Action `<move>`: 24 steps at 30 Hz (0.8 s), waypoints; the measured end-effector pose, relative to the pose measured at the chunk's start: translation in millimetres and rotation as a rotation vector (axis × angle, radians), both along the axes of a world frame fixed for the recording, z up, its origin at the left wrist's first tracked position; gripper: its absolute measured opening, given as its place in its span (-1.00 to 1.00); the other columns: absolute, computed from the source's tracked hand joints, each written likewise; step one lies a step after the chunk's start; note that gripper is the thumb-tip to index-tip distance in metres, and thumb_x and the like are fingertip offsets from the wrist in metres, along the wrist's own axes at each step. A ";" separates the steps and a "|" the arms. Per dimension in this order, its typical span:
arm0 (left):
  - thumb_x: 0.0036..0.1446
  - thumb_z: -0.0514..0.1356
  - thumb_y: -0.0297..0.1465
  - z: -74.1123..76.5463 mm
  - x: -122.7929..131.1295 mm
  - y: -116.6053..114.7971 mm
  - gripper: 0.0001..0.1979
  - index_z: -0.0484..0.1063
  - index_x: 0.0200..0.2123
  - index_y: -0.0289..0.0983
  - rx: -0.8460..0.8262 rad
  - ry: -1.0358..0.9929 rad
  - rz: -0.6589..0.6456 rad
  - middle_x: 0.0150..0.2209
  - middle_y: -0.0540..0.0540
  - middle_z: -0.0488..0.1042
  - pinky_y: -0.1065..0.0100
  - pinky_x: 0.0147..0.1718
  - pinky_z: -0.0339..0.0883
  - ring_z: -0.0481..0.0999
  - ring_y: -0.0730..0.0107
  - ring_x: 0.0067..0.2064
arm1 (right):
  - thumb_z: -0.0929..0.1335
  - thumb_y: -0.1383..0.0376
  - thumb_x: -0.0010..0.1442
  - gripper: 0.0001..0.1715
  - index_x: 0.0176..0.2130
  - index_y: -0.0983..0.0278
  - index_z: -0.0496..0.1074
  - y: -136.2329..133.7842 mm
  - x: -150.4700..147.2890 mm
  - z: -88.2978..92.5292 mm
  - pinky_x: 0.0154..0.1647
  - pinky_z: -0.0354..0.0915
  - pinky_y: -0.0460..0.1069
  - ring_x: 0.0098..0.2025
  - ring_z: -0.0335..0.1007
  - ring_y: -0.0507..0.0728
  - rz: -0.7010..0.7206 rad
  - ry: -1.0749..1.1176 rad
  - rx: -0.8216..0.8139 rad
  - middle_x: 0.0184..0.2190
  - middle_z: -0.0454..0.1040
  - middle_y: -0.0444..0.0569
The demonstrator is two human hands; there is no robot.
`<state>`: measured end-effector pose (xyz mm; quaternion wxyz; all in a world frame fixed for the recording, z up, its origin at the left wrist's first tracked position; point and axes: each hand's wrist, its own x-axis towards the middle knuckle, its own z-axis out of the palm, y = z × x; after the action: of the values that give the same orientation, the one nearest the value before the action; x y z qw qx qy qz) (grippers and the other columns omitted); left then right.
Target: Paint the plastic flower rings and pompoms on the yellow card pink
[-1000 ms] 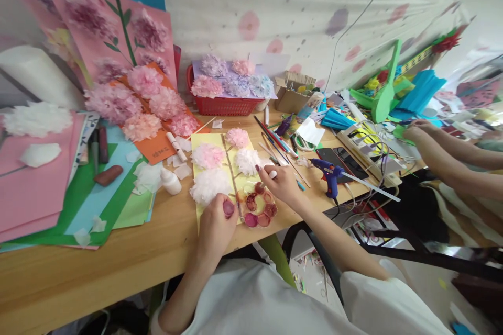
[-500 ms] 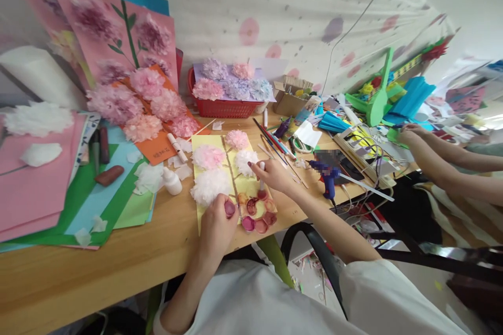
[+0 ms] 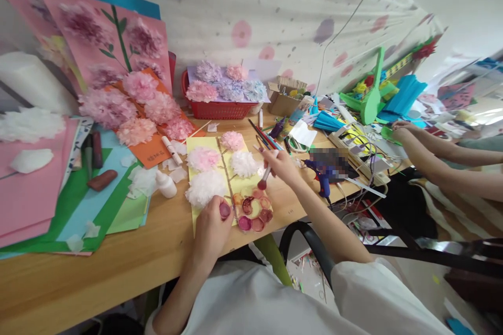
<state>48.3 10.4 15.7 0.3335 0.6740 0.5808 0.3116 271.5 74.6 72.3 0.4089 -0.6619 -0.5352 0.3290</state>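
My left hand (image 3: 214,227) is closed on the edge of a palette (image 3: 257,225), a ring of round pots in pink, red and brown tones. In my right hand (image 3: 282,165) is a makeup brush (image 3: 263,181), its pinkish bristles pointing down just above the palette. Beneath lies a yellow card (image 3: 245,184) with a brown stem and paper flowers. A pink flower (image 3: 232,141) and a pink-tinted one (image 3: 203,159) are at its far side; a white flower (image 3: 243,164) lies left of the brush, and a larger white flower (image 3: 208,188) is beside my left hand.
Left of the card stand a white glue bottle (image 3: 166,185) and coloured paper sheets (image 3: 88,204). A red basket (image 3: 223,110) with paper flowers is behind. To the right are a blue glue gun (image 3: 323,180), a power strip (image 3: 356,159) and another person's hands (image 3: 403,131).
My right hand has moved back from the white flower, and the brush has tilted, its bristles still over the palette area. My left hand keeps the palette. The whole view has shifted slightly.
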 end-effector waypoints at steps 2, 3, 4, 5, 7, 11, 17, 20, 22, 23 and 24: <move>0.05 0.13 -0.38 0.0 -0.4 0.0 -0.90 0.23 -0.46 -0.13 0.007 -0.001 0.002 -0.51 0.02 0.42 0.33 -0.38 0.27 0.50 0.26 -0.40 | 0.22 -0.13 0.23 -0.37 -0.67 0.16 0.15 2.0 7.0 4.1 -0.73 -0.14 -0.07 -0.79 -0.09 -0.02 -0.049 0.148 0.002 -0.87 0.01 -0.26; 0.06 0.12 -0.37 0.3 -0.5 -0.2 -0.90 0.23 -0.47 -0.13 0.012 -0.003 0.003 -0.51 0.02 0.42 0.33 -0.39 0.27 0.50 0.26 -0.40 | 0.20 -0.16 0.23 -0.37 -0.66 0.14 0.10 1.9 9.1 6.1 -0.75 -0.16 -0.07 -0.80 -0.15 -0.03 -0.053 0.222 -0.004 -0.87 -0.04 -0.28; 0.07 0.12 -0.35 0.7 -0.6 -0.4 -0.89 0.22 -0.47 -0.13 0.018 -0.006 0.004 -0.52 0.01 0.42 0.33 -0.40 0.27 0.50 0.25 -0.41 | 0.20 -0.18 0.20 -0.38 -0.66 0.13 0.07 1.0 10.0 8.1 -0.77 -0.17 -0.08 -0.80 -0.20 -0.04 -0.044 0.290 -0.016 -0.86 -0.07 -0.30; 0.08 0.11 -0.33 1.2 -0.8 -0.8 -0.88 0.22 -0.48 -0.13 0.025 -0.010 0.005 -0.52 0.01 0.43 0.33 -0.41 0.26 0.50 0.25 -0.42 | 0.21 -0.20 0.17 -0.38 -0.65 0.13 0.04 -0.7 9.9 10.0 -0.78 -0.18 -0.08 -0.80 -0.24 -0.04 -0.028 0.350 -0.031 -0.86 -0.09 -0.32; 0.10 0.12 -0.29 1.9 -1.8 -2.2 -0.85 0.22 -0.48 -0.13 0.037 -0.025 0.004 -0.52 0.01 0.45 0.34 -0.44 0.26 0.51 0.25 -0.43 | 0.27 -0.21 0.10 -0.37 -0.64 0.12 -0.01 -5.5 8.0 13.1 -0.79 -0.18 -0.09 -0.78 -0.29 -0.06 0.007 0.449 -0.060 -0.83 -0.11 -0.34; 0.16 0.13 -0.21 -1.3 -11.8 -7.0 -0.82 0.26 -0.45 -0.12 0.062 -0.065 0.013 -0.44 0.00 0.55 0.36 -0.46 0.30 0.56 0.27 -0.42 | 0.32 -0.17 0.10 -0.36 -0.63 0.13 -0.04 -13.2 2.8 18.1 -0.79 -0.14 -0.11 -0.75 -0.30 -0.07 0.052 0.576 -0.088 -0.80 -0.14 -0.36; 0.13 0.13 -0.33 -10.6 -47.0 -11.6 -0.90 0.34 -0.44 -0.10 0.088 -0.108 -0.112 -0.31 0.01 0.65 0.40 -0.33 0.40 0.63 0.31 -0.31 | 0.31 -0.21 0.15 -0.36 -0.63 0.20 0.25 -6.4 -18.8 32.3 -0.76 -0.14 -0.11 -0.77 -0.15 -0.07 0.118 0.638 -0.051 -0.82 0.02 -0.29; 0.12 0.08 -0.42 -9.3 -58.0 -12.1 -0.85 0.44 -0.36 -0.10 0.025 -0.127 -0.213 -0.30 -0.01 0.66 0.37 -0.30 0.42 0.65 0.29 -0.27 | 0.28 -0.20 0.22 -0.32 -0.58 0.27 0.44 16.4 -45.9 45.7 -0.73 -0.07 -0.11 -0.75 0.04 -0.05 0.236 0.382 0.051 -0.80 0.21 -0.20; 0.12 0.06 -0.48 -6.7 -60.6 -12.6 -0.79 0.46 -0.35 -0.11 -0.030 -0.138 -0.258 -0.25 -0.03 0.66 0.36 -0.27 0.42 0.65 0.28 -0.22 | 0.24 -0.14 0.30 -0.30 -0.56 0.29 0.49 41.1 -69.4 52.2 -0.67 0.02 -0.11 -0.72 0.15 -0.03 0.343 0.063 0.180 -0.76 0.31 -0.14; 0.11 0.05 -0.52 -5.5 -61.1 -13.1 -0.76 0.47 -0.35 -0.11 -0.050 -0.142 -0.267 -0.22 -0.03 0.67 0.36 -0.25 0.42 0.65 0.28 -0.19 | 0.22 -0.11 0.34 -0.29 -0.56 0.29 0.50 54.8 -81.7 53.4 -0.63 0.06 -0.11 -0.69 0.20 -0.03 0.383 -0.087 0.245 -0.74 0.35 -0.12; 0.10 0.04 -0.55 -4.5 -61.1 -13.6 -0.74 0.47 -0.35 -0.11 -0.066 -0.141 -0.268 -0.20 -0.03 0.67 0.37 -0.23 0.41 0.64 0.28 -0.16 | 0.19 -0.07 0.37 -0.29 -0.56 0.29 0.51 68.3 -93.8 52.9 -0.59 0.10 -0.11 -0.65 0.25 -0.02 0.444 -0.231 0.283 -0.70 0.41 -0.09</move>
<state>-12.8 -3.2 11.2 0.4339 0.7108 0.4707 0.2916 177.7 142.9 125.2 0.3516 -0.4977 -0.7508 0.2550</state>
